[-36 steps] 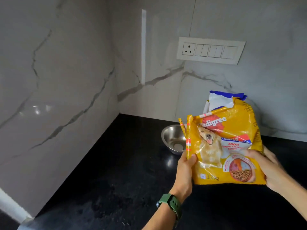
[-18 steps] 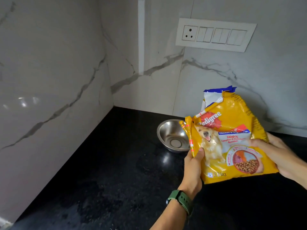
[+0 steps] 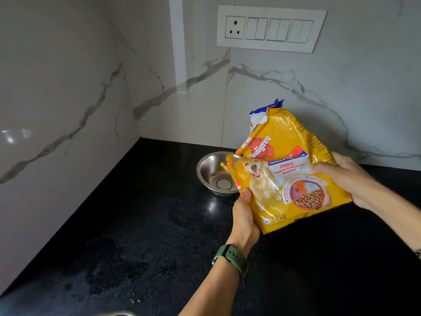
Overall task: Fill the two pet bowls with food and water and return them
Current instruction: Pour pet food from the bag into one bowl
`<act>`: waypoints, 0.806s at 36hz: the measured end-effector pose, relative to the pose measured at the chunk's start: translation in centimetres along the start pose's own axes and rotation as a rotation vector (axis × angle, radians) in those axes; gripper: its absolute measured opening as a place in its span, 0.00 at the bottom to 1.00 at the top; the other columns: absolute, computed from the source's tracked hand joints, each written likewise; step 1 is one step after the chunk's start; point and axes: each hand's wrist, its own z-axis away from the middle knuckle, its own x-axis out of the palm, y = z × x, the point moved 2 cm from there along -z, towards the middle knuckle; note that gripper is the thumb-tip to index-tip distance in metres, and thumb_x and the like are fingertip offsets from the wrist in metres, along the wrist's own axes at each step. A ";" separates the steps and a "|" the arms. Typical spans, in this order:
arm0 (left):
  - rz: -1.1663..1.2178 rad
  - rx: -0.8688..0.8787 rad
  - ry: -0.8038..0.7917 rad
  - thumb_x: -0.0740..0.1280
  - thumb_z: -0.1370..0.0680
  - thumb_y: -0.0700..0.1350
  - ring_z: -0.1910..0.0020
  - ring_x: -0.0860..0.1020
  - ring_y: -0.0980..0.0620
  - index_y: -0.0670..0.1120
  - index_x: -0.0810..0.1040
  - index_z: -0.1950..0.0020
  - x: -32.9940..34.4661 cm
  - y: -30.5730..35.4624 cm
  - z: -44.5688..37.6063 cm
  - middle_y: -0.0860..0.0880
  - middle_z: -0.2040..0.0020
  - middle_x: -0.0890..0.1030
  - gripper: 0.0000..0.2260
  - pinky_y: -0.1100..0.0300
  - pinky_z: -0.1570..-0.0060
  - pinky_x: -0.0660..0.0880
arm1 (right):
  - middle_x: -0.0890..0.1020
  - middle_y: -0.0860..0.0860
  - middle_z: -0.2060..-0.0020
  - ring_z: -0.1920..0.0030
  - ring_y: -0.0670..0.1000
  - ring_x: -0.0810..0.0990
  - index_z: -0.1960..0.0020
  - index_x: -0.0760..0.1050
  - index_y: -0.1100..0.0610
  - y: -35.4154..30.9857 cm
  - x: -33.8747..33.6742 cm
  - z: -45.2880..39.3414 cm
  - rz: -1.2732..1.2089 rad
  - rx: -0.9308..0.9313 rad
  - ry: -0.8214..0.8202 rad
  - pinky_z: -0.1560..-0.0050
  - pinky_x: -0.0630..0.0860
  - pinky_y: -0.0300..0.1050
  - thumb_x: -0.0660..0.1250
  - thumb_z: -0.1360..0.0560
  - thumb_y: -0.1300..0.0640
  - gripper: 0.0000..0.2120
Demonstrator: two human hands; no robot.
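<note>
A yellow dog-food bag (image 3: 289, 169) is held above the black counter, tilted with its torn top edge leaning left. My left hand (image 3: 245, 215) grips the bag's lower left edge, a green watch on its wrist. My right hand (image 3: 346, 179) grips the bag's right side, thumb across the front. An empty steel bowl (image 3: 214, 173) stands on the counter behind and left of the bag, partly hidden by it. Only this one bowl is in view.
The black stone counter (image 3: 141, 224) runs into a corner of white marble walls. A switch panel with a socket (image 3: 268, 28) sits on the back wall above the bag. Damp patches mark the counter at the lower left.
The view has come closer to the corner. The bag has tilted further to the left over the bowl's side, and both hands have kept their hold.
</note>
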 end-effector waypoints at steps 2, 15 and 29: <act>0.022 -0.009 -0.022 0.52 0.18 0.52 0.52 0.81 0.46 0.47 0.78 0.47 0.2 0.2 0.1 0.47 0.55 0.85 0.17 0.44 0.47 0.75 | 0.83 0.48 0.61 0.66 0.47 0.82 0.56 0.76 0.48 -0.3 0.0 0.0 0.007 -0.014 -0.002 0.75 0.77 0.37 0.66 0.25 0.60 0.07; 0.069 -0.050 0.023 0.52 0.18 0.51 0.50 0.80 0.42 0.46 0.78 0.47 0.7 -0.7 -0.6 0.44 0.54 0.84 0.17 0.41 0.47 0.74 | 0.84 0.51 0.59 0.65 0.48 0.84 0.55 0.78 0.50 -0.3 -0.4 -0.9 0.111 -0.086 0.027 0.67 0.80 0.41 0.67 0.27 0.62 0.07; 0.102 -0.042 0.012 0.52 0.18 0.52 0.45 0.79 0.41 0.46 0.78 0.44 1.2 -0.1 -0.7 0.43 0.48 0.82 0.18 0.40 0.43 0.73 | 0.83 0.50 0.61 0.63 0.51 0.82 0.57 0.77 0.51 -1.2 -0.2 -1.3 0.137 -0.170 0.056 0.65 0.77 0.42 0.66 0.26 0.62 0.06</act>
